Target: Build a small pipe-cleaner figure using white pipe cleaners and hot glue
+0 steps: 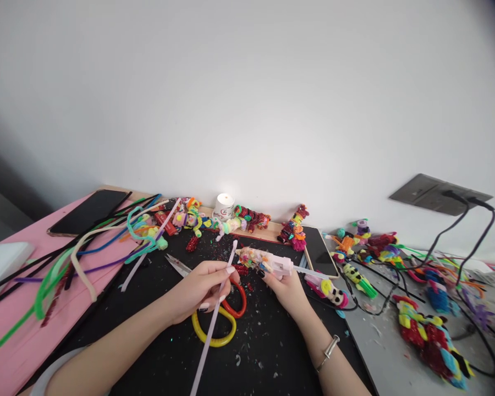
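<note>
Pale pink fuzzy pipe cleaner [214,316] pinched in my left hand [200,289]; my right hand [286,286] grips the sticker-covered white glue gun [268,262]

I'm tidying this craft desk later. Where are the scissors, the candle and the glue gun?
scissors [214,324]: head view, on the yellow handle loop.
candle [223,207]: head view, on its white body near the wall.
glue gun [281,265]: head view, on the pale body above the right hand.

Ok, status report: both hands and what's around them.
Left hand pinching a pale pink pipe cleaner. Right hand gripping the glue gun. Scissors lie under the left hand; scraps litter the black mat.
</note>
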Action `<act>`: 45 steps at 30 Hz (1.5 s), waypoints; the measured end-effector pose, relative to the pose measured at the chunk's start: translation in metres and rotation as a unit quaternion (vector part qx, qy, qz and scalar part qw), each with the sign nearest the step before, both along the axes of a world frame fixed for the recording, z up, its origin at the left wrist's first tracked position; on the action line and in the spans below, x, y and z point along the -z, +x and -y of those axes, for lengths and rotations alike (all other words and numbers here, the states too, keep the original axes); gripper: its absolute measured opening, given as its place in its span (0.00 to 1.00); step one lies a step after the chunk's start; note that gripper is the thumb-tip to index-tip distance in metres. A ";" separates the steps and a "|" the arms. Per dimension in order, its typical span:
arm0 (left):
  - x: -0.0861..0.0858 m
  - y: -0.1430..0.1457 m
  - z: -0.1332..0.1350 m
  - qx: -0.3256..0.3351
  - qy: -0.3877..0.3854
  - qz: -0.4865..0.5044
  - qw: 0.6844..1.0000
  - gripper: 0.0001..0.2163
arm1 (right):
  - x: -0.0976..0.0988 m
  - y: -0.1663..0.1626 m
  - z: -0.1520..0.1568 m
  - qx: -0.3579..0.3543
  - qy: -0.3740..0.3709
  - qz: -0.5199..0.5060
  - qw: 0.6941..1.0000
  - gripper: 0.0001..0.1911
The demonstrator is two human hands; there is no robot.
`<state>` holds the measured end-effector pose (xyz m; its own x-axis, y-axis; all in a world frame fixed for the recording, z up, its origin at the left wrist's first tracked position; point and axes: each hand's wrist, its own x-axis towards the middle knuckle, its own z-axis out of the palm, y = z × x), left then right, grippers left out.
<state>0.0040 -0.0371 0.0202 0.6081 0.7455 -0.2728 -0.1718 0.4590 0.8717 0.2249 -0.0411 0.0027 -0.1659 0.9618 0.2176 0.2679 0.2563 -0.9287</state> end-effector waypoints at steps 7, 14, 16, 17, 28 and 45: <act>0.001 0.000 0.000 0.000 0.003 -0.002 1.000 0.12 | 0.004 0.005 0.002 0.003 -0.010 0.036 0.999 0.15; 0.001 0.000 0.000 0.001 -0.001 0.004 1.000 0.12 | 0.003 0.006 0.000 0.010 0.000 0.035 0.999 0.15; 0.000 0.000 0.000 0.003 -0.001 0.004 1.000 0.12 | 0.004 0.006 -0.001 0.021 0.006 0.032 0.999 0.16; 0.000 0.000 0.001 0.003 0.000 0.004 1.000 0.12 | 0.004 0.006 -0.002 0.025 0.010 0.032 0.999 0.16; -0.002 0.000 0.000 -0.004 -0.003 -0.003 1.000 0.12 | 0.005 0.008 0.001 -0.002 -0.027 0.045 0.999 0.14; -0.002 -0.001 0.001 -0.002 0.010 -0.023 1.000 0.13 | 0.003 0.009 0.000 0.013 -0.016 0.050 0.999 0.14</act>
